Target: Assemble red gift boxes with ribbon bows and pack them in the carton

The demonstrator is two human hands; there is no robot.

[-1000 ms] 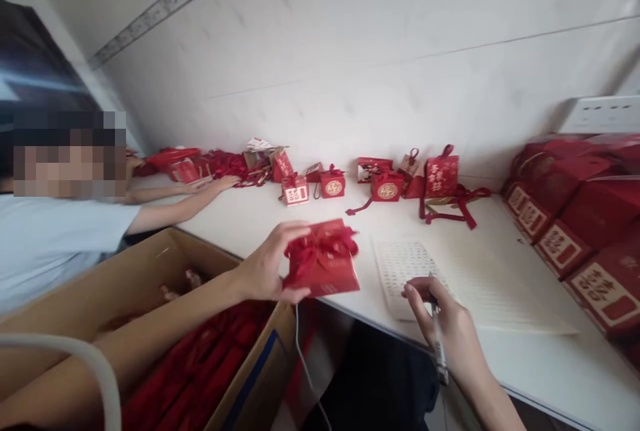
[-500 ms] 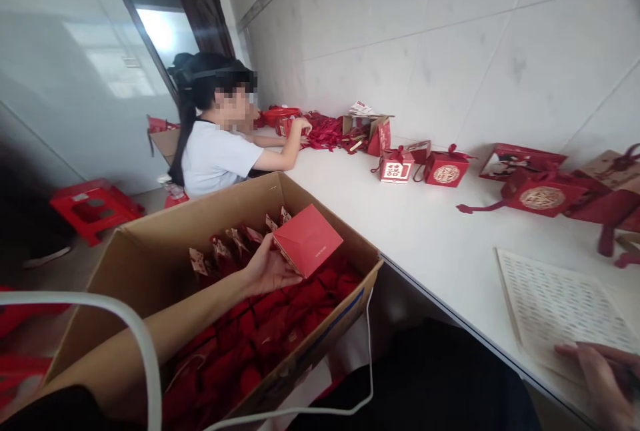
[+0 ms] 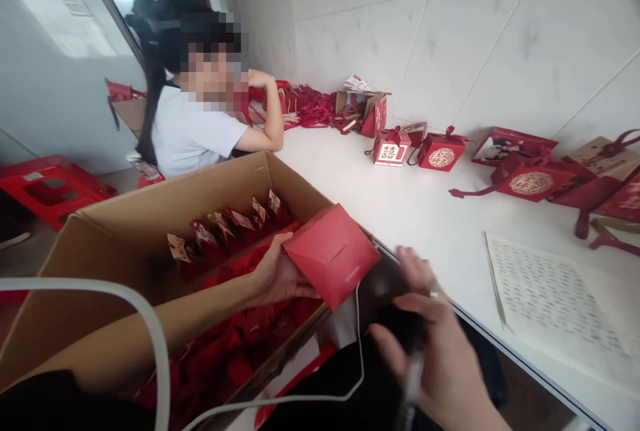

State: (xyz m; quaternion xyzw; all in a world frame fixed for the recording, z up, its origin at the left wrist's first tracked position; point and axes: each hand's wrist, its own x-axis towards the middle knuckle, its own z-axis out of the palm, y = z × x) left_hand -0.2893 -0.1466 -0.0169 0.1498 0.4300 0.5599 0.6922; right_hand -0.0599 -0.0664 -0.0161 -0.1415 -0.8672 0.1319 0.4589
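My left hand [image 3: 281, 276] holds a red paper gift box [image 3: 336, 254], its underside with a folded seam turned toward me. The box is above the near right edge of a big cardboard carton [image 3: 220, 181]. Inside that carton lie many red gift boxes [image 3: 235, 331], with several patterned tops [image 3: 220, 224] standing along the far wall. To the right of the held box, my right hand [image 3: 443, 341] is slightly blurred, its fingers spread. A pen [image 3: 413, 377] is tucked in it by the thumb, pointing down.
On the white table [image 3: 400, 207] lies an open notebook with handwriting [image 3: 560, 297]. Finished gift boxes [image 3: 443, 151] and a heap of red ribbons [image 3: 317, 105] line the wall. A co-worker [image 3: 195, 117] sits beyond the carton. A white cable [image 3: 280, 411] crosses the foreground.
My right hand has left the notebook and moved left toward the gift box, bringing the pen. The gift box has come slightly nearer and right. The co-worker's hand has risen toward the face.
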